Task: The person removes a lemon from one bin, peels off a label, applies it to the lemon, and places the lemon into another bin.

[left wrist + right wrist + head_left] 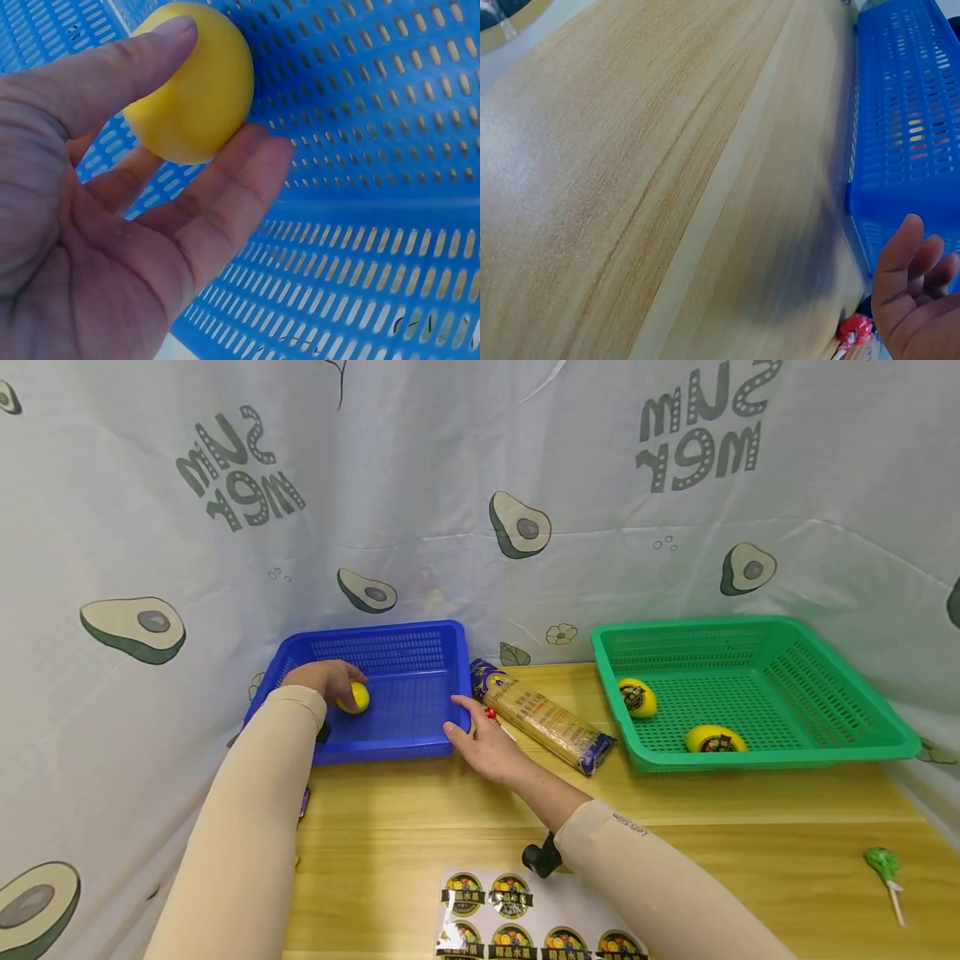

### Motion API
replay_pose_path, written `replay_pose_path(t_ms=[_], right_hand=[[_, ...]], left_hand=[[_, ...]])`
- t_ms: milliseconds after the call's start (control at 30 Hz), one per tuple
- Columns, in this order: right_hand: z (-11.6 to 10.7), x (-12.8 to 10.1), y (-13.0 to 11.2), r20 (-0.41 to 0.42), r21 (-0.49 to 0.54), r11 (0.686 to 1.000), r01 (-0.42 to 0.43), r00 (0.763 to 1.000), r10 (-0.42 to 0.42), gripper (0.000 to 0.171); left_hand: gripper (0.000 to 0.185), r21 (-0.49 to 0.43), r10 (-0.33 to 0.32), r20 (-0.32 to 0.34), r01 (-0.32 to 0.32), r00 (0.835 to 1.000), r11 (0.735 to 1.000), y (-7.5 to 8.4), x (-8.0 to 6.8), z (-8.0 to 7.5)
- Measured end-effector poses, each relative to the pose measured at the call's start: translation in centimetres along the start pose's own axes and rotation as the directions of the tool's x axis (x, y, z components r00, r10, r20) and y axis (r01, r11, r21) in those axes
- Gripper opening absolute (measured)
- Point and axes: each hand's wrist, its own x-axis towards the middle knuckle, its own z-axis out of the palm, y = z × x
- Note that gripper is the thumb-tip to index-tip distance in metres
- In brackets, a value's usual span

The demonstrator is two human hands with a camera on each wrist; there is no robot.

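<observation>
My left hand grips a yellow ball inside the blue basket; my right hand, fingers relaxed, steadies its rim. The smooth ball could slip and roll away.

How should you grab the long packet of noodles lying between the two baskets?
Grip the noodle packet around its middle, coming down from above with fingers across its narrow width. It lies flat and slanted on the table, long and thin, so a middle hold probably keeps it level. The blue basket crowds its far end.
</observation>
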Motion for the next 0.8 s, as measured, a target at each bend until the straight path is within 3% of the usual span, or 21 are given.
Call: replay_pose_path(t_ms=[267, 467, 600, 800], right_hand=[[0.0, -0.1, -0.3, 0.011, -0.020, 1.000, -0.007, 1.000, 0.007, 0.058], [-0.2, -0.2, -0.4, 0.025, -0.024, 0.999, -0.022, 0.999, 0.023, 0.061], [-0.2, -0.1, -0.3, 0.026, -0.018, 0.999, -0.031, 0.999, 0.032, 0.062], [-0.1, -0.1, -0.4, 0.011, -0.037, 0.998, -0.043, 0.999, 0.044, 0.062]], left_hand=[[0.064, -0.041, 0.039, -0.024, -0.040, 0.999, 0.998, -0.4, -0.6, -0.2], [0.061, -0.045, 0.119, -0.056, -0.122, 0.991, 0.992, 0.9, -2.4, -0.9], [0.059, -0.029, 0.221, -0.075, -0.224, 0.972, 0.974, 1.9, -3.5, -1.3], [0.061, -0.053, 0.340, -0.181, -0.354, 0.923, 0.934, 3.6, -5.9, -0.3]])
